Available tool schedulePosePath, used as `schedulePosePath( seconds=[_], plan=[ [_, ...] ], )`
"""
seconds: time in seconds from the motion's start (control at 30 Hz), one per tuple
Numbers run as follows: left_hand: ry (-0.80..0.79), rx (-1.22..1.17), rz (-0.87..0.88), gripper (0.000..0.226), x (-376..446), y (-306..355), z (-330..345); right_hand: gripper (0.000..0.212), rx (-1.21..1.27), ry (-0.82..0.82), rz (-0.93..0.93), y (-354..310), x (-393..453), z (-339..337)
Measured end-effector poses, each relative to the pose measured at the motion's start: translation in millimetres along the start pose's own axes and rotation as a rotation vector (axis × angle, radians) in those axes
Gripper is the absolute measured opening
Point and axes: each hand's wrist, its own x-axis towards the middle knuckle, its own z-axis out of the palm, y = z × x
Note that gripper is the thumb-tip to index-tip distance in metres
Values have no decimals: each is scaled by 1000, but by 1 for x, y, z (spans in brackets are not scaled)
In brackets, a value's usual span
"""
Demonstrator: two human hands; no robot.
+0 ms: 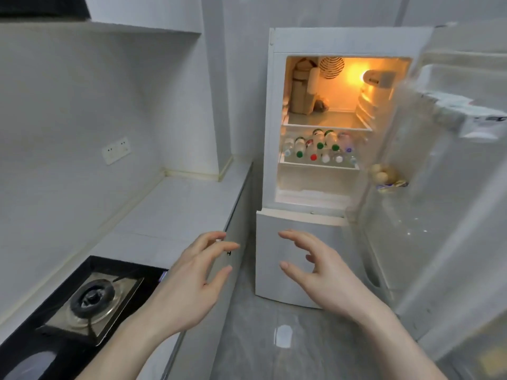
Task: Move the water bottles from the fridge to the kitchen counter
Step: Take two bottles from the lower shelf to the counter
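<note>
Water bottles (319,149) lie on their sides on the middle shelf (319,165) of the fridge (323,119), packed together with their green, red and white caps pointing outward toward the shelf's front edge. The fridge door (439,187) stands open to the right, and the lit compartment is in plain view. None of the bottles is on the desk (175,209), which runs along the left wall up to the fridge's side, with a gas burner (92,297) at its near end. Both hands are raised in front of the lower fridge door, well short of the shelf: the left hand (192,286) and the right hand (323,278) each have their fingers spread wide and slightly bent, holding nothing. The step in hand appears to be the reach for the first bottles. The next move likely calls for carrying the hands up and forward to the shelf's front edge and closing round a bottle near its cap, since the bottles lie touching one another and could roll when one is drawn out.
</note>
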Motion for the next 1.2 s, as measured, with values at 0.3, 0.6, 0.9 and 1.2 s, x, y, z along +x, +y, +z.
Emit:
schedulePosePath(
  seconds=[0.3, 0.6, 0.9, 1.2],
  plan=[
    [-97, -38, 158, 34, 104, 14, 38, 52, -31, 158, 92, 46, 19, -55],
    [-177, -58, 260, 35, 217, -10, 63, 50, -92, 280, 169, 75, 85, -76],
    [-262, -40, 274, 37, 327, -74, 56, 50, -101, 325, 259, 92, 202, -75],
    [-350, -86, 303, 39, 437, -82, 82, 45, -63, 400, 339, 123, 284, -88]
  ],
)
